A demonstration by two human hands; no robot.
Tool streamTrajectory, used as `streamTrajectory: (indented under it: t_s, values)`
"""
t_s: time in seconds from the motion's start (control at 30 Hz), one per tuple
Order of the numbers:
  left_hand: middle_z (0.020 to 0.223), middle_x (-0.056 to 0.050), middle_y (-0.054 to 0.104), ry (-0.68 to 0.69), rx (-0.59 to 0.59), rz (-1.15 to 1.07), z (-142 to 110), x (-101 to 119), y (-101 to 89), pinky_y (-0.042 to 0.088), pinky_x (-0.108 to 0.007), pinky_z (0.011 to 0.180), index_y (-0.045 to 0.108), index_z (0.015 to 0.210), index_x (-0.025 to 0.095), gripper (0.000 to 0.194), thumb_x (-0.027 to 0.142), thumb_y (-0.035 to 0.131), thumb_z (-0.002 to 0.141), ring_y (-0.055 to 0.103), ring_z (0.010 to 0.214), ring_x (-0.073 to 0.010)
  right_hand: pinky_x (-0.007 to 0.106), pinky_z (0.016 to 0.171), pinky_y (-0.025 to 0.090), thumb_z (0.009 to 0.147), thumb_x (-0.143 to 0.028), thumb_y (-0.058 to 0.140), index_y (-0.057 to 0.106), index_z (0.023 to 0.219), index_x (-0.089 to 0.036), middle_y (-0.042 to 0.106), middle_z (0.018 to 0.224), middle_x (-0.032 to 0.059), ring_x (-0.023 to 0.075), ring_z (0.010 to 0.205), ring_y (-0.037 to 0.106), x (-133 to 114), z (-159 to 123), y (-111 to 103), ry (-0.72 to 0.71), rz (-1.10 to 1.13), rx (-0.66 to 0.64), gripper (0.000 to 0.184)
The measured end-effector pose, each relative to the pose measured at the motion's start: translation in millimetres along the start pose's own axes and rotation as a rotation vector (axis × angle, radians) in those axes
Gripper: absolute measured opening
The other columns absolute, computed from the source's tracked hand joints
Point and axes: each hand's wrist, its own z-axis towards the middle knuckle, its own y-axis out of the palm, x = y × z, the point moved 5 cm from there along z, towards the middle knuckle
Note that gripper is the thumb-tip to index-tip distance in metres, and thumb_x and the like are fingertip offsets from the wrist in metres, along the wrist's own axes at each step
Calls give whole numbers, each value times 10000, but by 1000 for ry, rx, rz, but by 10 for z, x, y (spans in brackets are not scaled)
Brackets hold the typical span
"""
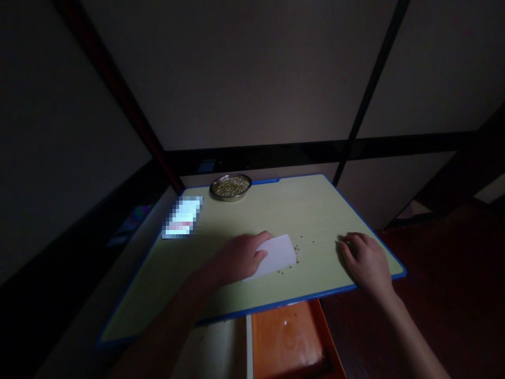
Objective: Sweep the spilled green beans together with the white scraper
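Note:
My left hand (245, 257) is closed on a white card (279, 256), thumb on top, and the card lies low against the pale green tabletop (300, 205). Small dark seed-like bits (296, 249) are scattered along and just beyond the card's right edge. Near the right edge of the table rests my right hand (365, 260), its fingers loosely bent and apart, with nothing visible in them. A round metal bowl (231, 197) stands at the back left, holding many small green and pale pieces, too small to name surely.
A lit phone (183, 217), its screen blurred, lies at the table's left. The table has a raised-looking blue rim (284, 305). Below its front edge sits an orange container (292, 337) beside a white-edged compartment (221, 347). A panelled wall (256, 79) stands behind.

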Motion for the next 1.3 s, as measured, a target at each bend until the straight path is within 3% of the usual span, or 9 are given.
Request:
streamTrajectory:
  t_s: [0.5, 1.3]
  values:
    - [963, -38, 671, 59, -29, -138, 90, -81, 88, 437, -270, 749, 605, 1046, 216, 258, 287, 491, 825, 603, 846, -186, 387, 771, 395, 860, -428, 472, 662, 954, -175, 646, 952, 132, 265, 908, 565, 17, 1, 5, -22, 6, 26, 330]
    - [938, -24, 673, 40, -88, -91, -151, -90, -49, 413, -267, 706, 603, 1026, 221, 249, 280, 453, 836, 608, 826, -185, 385, 784, 390, 861, -430, 473, 659, 955, -177, 647, 976, 128, 258, 915, 563, 16, 5, -5, -9, 9, 7, 327]
